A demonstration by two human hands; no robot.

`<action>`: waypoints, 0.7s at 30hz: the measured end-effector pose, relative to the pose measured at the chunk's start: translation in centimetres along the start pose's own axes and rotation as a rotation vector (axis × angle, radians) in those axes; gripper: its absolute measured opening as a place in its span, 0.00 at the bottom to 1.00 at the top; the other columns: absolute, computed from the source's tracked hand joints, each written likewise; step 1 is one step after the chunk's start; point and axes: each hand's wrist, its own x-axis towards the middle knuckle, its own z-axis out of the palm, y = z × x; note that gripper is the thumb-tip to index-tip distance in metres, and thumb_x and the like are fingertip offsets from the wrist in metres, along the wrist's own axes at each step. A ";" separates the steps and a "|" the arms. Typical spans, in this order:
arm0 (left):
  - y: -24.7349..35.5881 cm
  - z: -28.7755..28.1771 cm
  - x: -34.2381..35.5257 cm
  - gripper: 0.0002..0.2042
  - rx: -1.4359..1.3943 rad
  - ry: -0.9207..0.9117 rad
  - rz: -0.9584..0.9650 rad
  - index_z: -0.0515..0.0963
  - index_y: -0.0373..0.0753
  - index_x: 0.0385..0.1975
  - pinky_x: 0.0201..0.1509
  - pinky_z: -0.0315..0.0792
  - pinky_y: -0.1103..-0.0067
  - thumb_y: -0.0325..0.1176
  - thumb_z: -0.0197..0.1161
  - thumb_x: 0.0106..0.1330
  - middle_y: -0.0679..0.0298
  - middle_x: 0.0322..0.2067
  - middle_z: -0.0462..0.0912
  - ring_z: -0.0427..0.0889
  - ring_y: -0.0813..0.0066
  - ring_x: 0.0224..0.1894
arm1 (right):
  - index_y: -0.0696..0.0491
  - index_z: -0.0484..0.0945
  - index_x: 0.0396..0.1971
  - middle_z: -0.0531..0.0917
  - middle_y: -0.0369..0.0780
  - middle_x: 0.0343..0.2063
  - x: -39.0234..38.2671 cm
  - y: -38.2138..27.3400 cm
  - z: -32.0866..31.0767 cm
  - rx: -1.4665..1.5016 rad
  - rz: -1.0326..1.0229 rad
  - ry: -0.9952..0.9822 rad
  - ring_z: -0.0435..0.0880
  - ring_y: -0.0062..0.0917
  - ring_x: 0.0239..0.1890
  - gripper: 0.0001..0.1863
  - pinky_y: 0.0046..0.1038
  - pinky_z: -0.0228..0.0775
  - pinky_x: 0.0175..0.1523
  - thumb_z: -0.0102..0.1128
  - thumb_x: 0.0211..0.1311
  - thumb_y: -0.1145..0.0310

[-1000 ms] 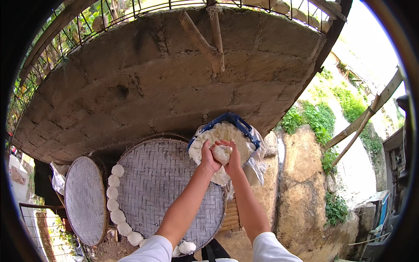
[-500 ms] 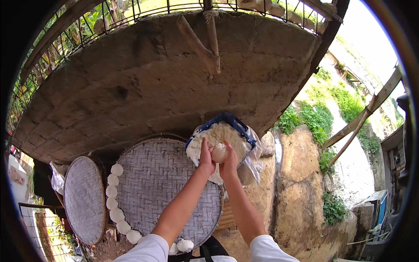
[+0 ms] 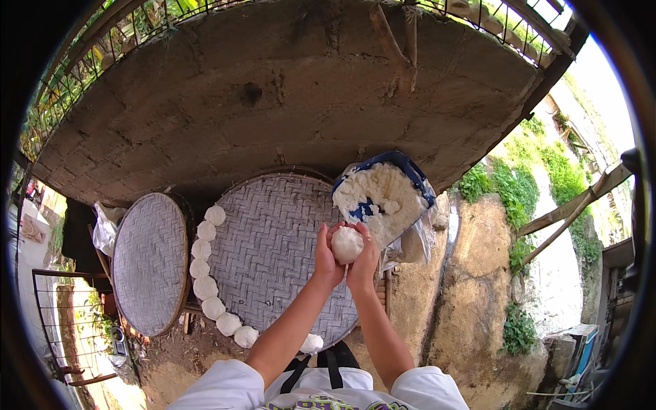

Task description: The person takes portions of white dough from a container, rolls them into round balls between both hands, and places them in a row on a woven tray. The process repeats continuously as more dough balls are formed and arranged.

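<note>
Both hands cup a round lump of white dough (image 3: 347,242): my left hand (image 3: 329,263) wraps its left side, my right hand (image 3: 362,263) its right. They are just below a blue tub (image 3: 422,176) heaped with crumbly white dough (image 3: 372,181), its blue inside showing through a gap; crumpled clear plastic surrounds it. Under my forearms lies a large round woven tray (image 3: 256,225), with a curved row of several white dough balls (image 3: 205,268) along its left and near edge.
A smaller oval-looking woven tray (image 3: 150,263) stands at left beside a white plastic bag (image 3: 105,229). Behind is a block wall (image 3: 191,123) topped with metal bars. At right are a stained concrete ledge (image 3: 471,273), green plants and wooden poles (image 3: 567,205). A wire grille (image 3: 61,314) is at lower left.
The view has shifted, so trays and tub sit higher and farther right. My hands have drawn back slightly from over the tub's middle toward me, still round the dough, exposing the blue gap.
</note>
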 end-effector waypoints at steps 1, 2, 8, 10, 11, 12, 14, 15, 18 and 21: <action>0.8 -1.0 -1.5 0.29 -0.030 -0.117 -0.051 0.78 0.42 0.56 0.66 0.74 0.62 0.61 0.41 0.80 0.60 0.56 0.83 0.82 0.61 0.59 | 0.62 0.77 0.61 0.83 0.46 0.55 -1.7 -0.2 0.4 -0.229 -0.140 -0.051 0.82 0.34 0.55 0.29 0.36 0.73 0.64 0.43 0.81 0.51; 1.8 -2.1 -2.9 0.29 -0.084 -0.193 -0.146 0.77 0.42 0.56 0.66 0.75 0.62 0.61 0.41 0.80 0.60 0.57 0.83 0.82 0.61 0.59 | 0.62 0.76 0.62 0.83 0.46 0.55 -3.2 -0.3 0.9 -0.474 -0.253 -0.141 0.82 0.35 0.57 0.29 0.36 0.72 0.65 0.43 0.81 0.51; 5.7 -5.9 -8.0 0.30 -0.053 -0.188 -0.291 0.73 0.44 0.61 0.71 0.71 0.60 0.63 0.39 0.80 0.61 0.57 0.81 0.79 0.61 0.64 | 0.63 0.82 0.55 0.83 0.46 0.53 -7.9 -0.5 3.9 -0.314 -0.122 -0.414 0.84 0.30 0.51 0.27 0.32 0.78 0.56 0.52 0.78 0.52; 6.2 -7.0 -9.6 0.30 -0.066 -0.026 -0.202 0.73 0.44 0.60 0.71 0.71 0.62 0.64 0.41 0.79 0.60 0.58 0.80 0.78 0.62 0.64 | 0.63 0.81 0.55 0.83 0.46 0.53 -9.8 0.1 5.4 -0.110 0.250 -0.205 0.84 0.28 0.51 0.26 0.31 0.78 0.56 0.50 0.79 0.53; 6.4 -7.7 -10.6 0.30 -0.079 -0.014 -0.137 0.74 0.44 0.60 0.71 0.71 0.63 0.64 0.41 0.79 0.61 0.58 0.80 0.79 0.63 0.64 | 0.63 0.81 0.55 0.84 0.46 0.52 -11.3 0.5 6.2 0.070 0.336 -0.074 0.84 0.26 0.52 0.24 0.30 0.78 0.57 0.48 0.82 0.57; 6.8 -8.4 -11.7 0.30 -0.090 -0.035 -0.029 0.74 0.43 0.59 0.70 0.71 0.63 0.64 0.42 0.78 0.61 0.59 0.80 0.79 0.63 0.63 | 0.63 0.80 0.56 0.84 0.46 0.51 -12.6 0.9 6.9 0.033 0.322 -0.037 0.84 0.27 0.52 0.23 0.30 0.78 0.57 0.48 0.82 0.57; 7.8 -10.4 -14.1 0.32 -0.020 -0.145 -0.024 0.72 0.43 0.63 0.71 0.70 0.62 0.65 0.42 0.77 0.61 0.60 0.79 0.78 0.63 0.64 | 0.62 0.80 0.56 0.85 0.44 0.50 -15.3 1.3 7.9 0.032 0.255 -0.041 0.84 0.28 0.52 0.23 0.31 0.78 0.57 0.49 0.81 0.57; 8.7 -11.3 -15.1 0.32 -0.057 -0.212 -0.090 0.72 0.43 0.63 0.71 0.70 0.62 0.65 0.41 0.77 0.61 0.60 0.79 0.78 0.63 0.64 | 0.60 0.81 0.56 0.84 0.43 0.53 -16.4 1.4 8.3 -0.318 0.031 -0.232 0.84 0.29 0.51 0.22 0.32 0.78 0.55 0.50 0.80 0.57; 10.7 -12.9 -17.0 0.33 -0.211 -0.353 -0.347 0.71 0.44 0.65 0.72 0.70 0.62 0.65 0.40 0.78 0.61 0.62 0.79 0.78 0.63 0.65 | 0.61 0.82 0.56 0.83 0.42 0.54 -18.3 1.6 8.9 -0.640 -0.469 -0.384 0.83 0.29 0.51 0.27 0.32 0.74 0.57 0.48 0.79 0.51; 11.7 -13.4 -17.8 0.33 -0.130 -0.273 -0.348 0.72 0.44 0.64 0.71 0.70 0.63 0.65 0.40 0.77 0.61 0.62 0.79 0.78 0.62 0.65 | 0.60 0.84 0.52 0.84 0.42 0.51 -18.8 2.3 9.5 -0.493 -0.152 -0.473 0.83 0.27 0.48 0.21 0.32 0.76 0.53 0.48 0.79 0.59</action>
